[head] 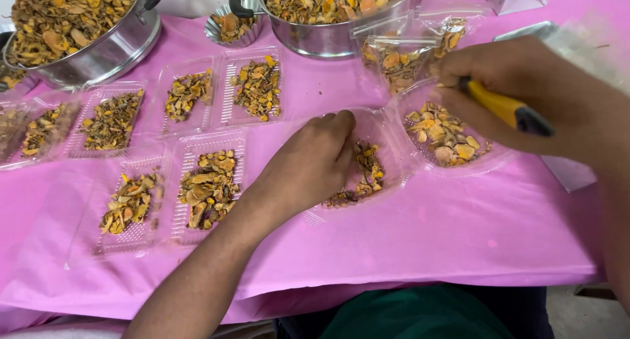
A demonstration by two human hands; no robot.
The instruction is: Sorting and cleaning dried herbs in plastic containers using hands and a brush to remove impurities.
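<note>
My left hand [312, 162] rests palm down in an open clear plastic tray [387, 175], its fingers curled over dried yellow-brown root slices [367, 165]. My right hand [518, 93] is closed around a scoop with a yellow handle [502, 107] and black end. It holds the clear round scoop bowl [449, 139], full of slices, just right of the tray. A clear plastic bag [400, 57] with some slices lies behind the scoop.
Several filled clear trays [207, 185] lie in rows on the pink tablecloth [426, 234] at left. Two large steel pots [98, 47] [328, 34] heaped with slices stand at the back, a small fluted tin [231, 25] between them.
</note>
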